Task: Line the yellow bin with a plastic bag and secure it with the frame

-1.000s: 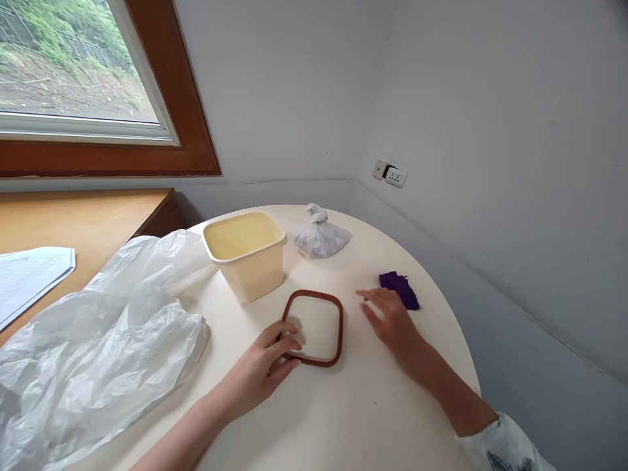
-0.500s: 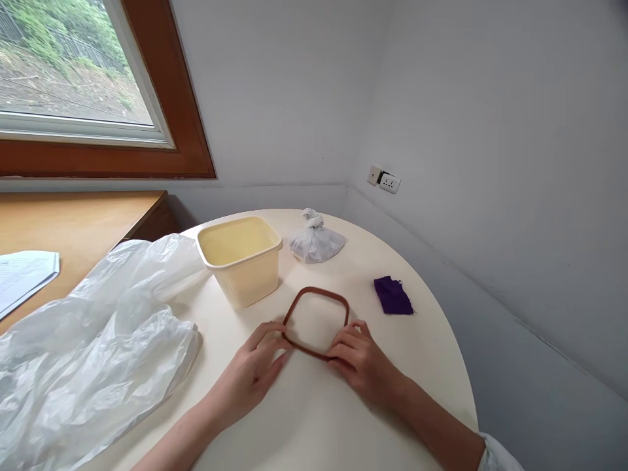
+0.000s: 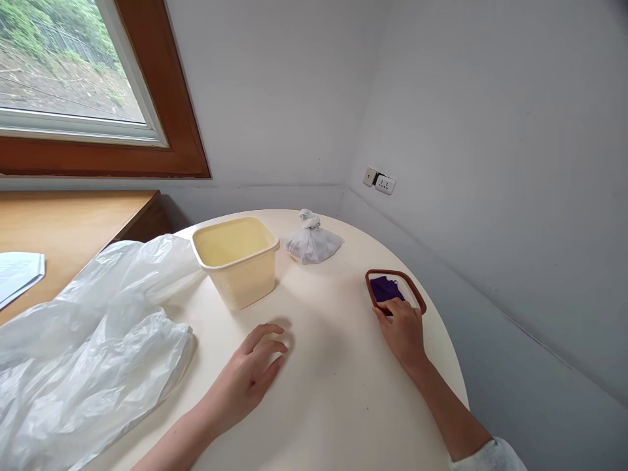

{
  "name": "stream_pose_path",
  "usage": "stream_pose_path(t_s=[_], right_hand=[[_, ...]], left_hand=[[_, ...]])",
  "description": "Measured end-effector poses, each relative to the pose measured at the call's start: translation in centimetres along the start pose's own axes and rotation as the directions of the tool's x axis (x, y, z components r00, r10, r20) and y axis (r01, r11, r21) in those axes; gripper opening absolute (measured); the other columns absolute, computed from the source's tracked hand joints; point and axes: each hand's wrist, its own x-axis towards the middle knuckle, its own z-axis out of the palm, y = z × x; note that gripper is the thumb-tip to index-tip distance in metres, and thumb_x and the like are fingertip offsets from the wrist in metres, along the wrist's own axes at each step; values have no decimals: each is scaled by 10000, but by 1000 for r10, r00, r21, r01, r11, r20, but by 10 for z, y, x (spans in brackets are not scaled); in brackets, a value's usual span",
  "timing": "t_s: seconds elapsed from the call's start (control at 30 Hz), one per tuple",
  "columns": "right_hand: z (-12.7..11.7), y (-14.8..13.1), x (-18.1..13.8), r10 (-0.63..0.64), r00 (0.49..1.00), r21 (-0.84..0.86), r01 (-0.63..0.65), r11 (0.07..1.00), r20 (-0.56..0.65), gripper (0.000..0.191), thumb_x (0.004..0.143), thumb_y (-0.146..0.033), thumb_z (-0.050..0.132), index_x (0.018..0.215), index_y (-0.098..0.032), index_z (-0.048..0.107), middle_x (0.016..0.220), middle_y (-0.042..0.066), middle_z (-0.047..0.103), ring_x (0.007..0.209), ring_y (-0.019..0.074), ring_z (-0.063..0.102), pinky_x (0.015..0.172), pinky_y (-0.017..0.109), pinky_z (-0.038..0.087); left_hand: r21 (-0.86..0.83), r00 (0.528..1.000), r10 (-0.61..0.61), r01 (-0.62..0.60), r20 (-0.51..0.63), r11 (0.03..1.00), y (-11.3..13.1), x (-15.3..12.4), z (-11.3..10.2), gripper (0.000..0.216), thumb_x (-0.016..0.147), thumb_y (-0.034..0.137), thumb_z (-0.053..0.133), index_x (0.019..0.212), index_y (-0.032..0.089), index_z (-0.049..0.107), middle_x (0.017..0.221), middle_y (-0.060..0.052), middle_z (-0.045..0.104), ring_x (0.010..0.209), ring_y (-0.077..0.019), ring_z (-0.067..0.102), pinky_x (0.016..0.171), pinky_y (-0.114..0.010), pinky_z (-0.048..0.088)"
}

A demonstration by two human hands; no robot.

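My right hand [image 3: 403,330] grips the near edge of a brown rounded-square frame [image 3: 416,292] at the table's right side. Inside the frame's outline shows a piece of purple cloth [image 3: 385,288], partly covered by my fingers. Whether the frame rests on the table or hovers just above it, I cannot tell. My left hand [image 3: 255,366] is over the middle of the table with its fingers apart and curved, holding nothing. A cream plastic tub [image 3: 248,281] stands beyond my left hand, its open top facing up.
A knotted translucent bag [image 3: 314,243] sits near the far edge of the round white table [image 3: 324,412]. Crumpled clear plastic [image 3: 118,353] spreads over the left side. Further left, papers [image 3: 19,271] lie on a wooden desk [image 3: 69,219]. Walls stand close behind and to the right.
The brown frame has moved right in my right hand, from the table's middle to around the purple cloth. My left hand has let go of it and stays in about the same place.
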Motion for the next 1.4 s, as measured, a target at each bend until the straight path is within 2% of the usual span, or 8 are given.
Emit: stream_pose_path(t_s=[0.2, 0.33, 0.47, 0.6, 0.7, 0.77, 0.9, 1.4], right_hand=[[5, -1, 1, 29, 997, 28, -31, 999, 70, 268, 869, -426, 479, 821, -210, 629, 805, 36, 639, 786, 216, 548, 767, 376, 329], [-2, -8, 3, 14, 991, 89, -2, 996, -136, 383, 805, -467, 572, 1097, -218, 562, 932, 63, 620, 885, 241, 544, 820, 403, 342], [-8, -35, -5, -191, 956, 241, 243, 939, -222, 62, 850, -259, 554, 832, -200, 560, 709, 6, 555, 670, 156, 507, 743, 339, 361], [-8, -65, -17, -497, 860, 342, 503, 793, -112, 144, 825, -106, 518, 712, -193, 503, 621, -15, 495, 621, 139, 460, 675, 308, 357], [-4, -76, -18, -642, 757, 382, 632, 674, -119, 203, 795, -54, 513, 659, -194, 455, 582, -26, 450, 582, 129, 417, 631, 294, 350], [-2, -78, -15, -674, 725, 399, 664, 632, -139, 222, 788, -46, 525, 651, -196, 434, 553, -44, 396, 540, 114, 366, 613, 287, 349], [-1, -76, -13, -664, 732, 427, 655, 623, -155, 255, 803, -66, 532, 634, -202, 399, 531, -65, 328, 489, 95, 296, 574, 272, 349], [9, -75, -17, -648, 753, 409, 630, 660, -114, 280, 820, -156, 517, 607, -220, 346, 510, -45, 375, 489, 120, 416, 457, 251, 369]], left_hand=[[29, 999, 19, -18, -43, 999, 1, 0, 2, 163, 899, 241, 394, 931, 224, 553, 1185, -111, 495, 957, -169, 593, 628, -212, 535], [-2, 1000, -12, 12, 3, 1000, 2, -1, 1, 173, 904, 223, 368, 954, 227, 534, 1206, -116, 457, 879, -152, 589, 506, -181, 476], [58, 999, 16, -14, -37, 998, 5, -1, -3, 135, 888, 174, 396, 796, 202, 491, 955, -89, 520, 710, -131, 529, 427, -184, 362], [171, 959, 154, -115, -238, 979, 11, 1, -7, 311, 858, 110, 402, 590, 203, 273, 593, 16, 366, 546, -108, 378, 477, -219, 314], [221, 929, 217, -153, -301, 963, 13, 2, -9, 354, 833, 83, 396, 587, 209, 175, 537, 52, 242, 483, -97, 258, 463, -239, 238], [234, 919, 231, -159, -320, 959, 13, 2, -11, 361, 813, 76, 399, 602, 210, 139, 536, 60, 198, 477, -98, 204, 458, -249, 202], [251, 907, 261, -183, -329, 950, 11, 3, -10, 361, 769, 63, 402, 628, 211, 104, 537, 64, 167, 474, -97, 163, 450, -248, 171], [300, 883, 322, -222, -341, 928, 12, 0, -12, 306, 687, 81, 394, 582, 216, 141, 491, 64, 175, 437, -99, 187, 424, -254, 202]])
